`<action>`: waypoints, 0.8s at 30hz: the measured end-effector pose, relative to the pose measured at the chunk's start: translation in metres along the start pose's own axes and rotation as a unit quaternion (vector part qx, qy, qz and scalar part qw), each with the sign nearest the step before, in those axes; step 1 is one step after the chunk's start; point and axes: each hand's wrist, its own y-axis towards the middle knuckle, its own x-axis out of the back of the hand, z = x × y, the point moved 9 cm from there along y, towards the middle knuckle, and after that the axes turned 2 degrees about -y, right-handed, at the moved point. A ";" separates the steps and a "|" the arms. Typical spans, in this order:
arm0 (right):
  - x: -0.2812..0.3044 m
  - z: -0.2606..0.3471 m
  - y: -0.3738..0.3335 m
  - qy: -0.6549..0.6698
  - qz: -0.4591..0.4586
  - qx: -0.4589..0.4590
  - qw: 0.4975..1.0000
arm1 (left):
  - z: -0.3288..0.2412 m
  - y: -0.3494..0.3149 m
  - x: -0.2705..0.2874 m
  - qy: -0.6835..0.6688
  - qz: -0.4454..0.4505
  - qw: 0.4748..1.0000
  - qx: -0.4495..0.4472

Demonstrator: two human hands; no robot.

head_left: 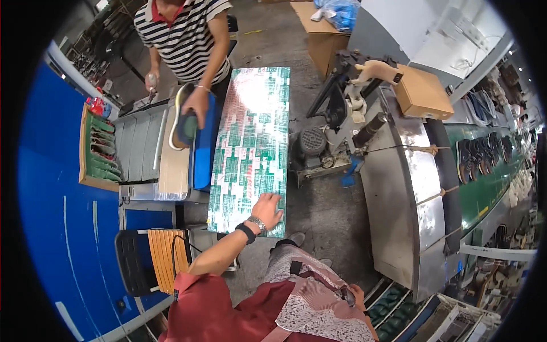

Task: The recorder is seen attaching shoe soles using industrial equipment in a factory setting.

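My left hand (266,211) lies palm down on the near end of a long narrow table (253,128) covered in clear film over a green and white pattern. Its fingers are stretched out, and nothing is held in them. A watch (257,223) and a black band (246,232) circle that wrist. Down beside my right hip is my right hand (357,296), partly seen next to my patterned apron (325,308); its fingers are too hidden to read. Across the table, another person grips a dark shoe with a pale sole (175,122) and a small object I cannot make out.
A blue bin (204,154) and a cardboard sheet (174,174) sit left of the table. A folding chair (151,259) stands at the lower left. To the right are a machine with a motor (313,141), a metal cabinet (393,199), and a green conveyor (490,188) carrying shoes (476,157).
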 end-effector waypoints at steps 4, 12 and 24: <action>0.004 0.013 -0.003 0.022 -0.030 -0.032 0.999 | -0.008 0.009 0.033 0.026 -0.036 0.999 -0.031; -0.009 0.036 0.006 -0.012 -0.019 0.011 1.000 | -0.039 0.030 0.040 0.105 0.004 0.988 -0.113; 0.054 -0.001 -0.012 -0.051 -0.152 -0.093 0.983 | 0.133 0.175 0.100 0.233 0.145 0.941 0.196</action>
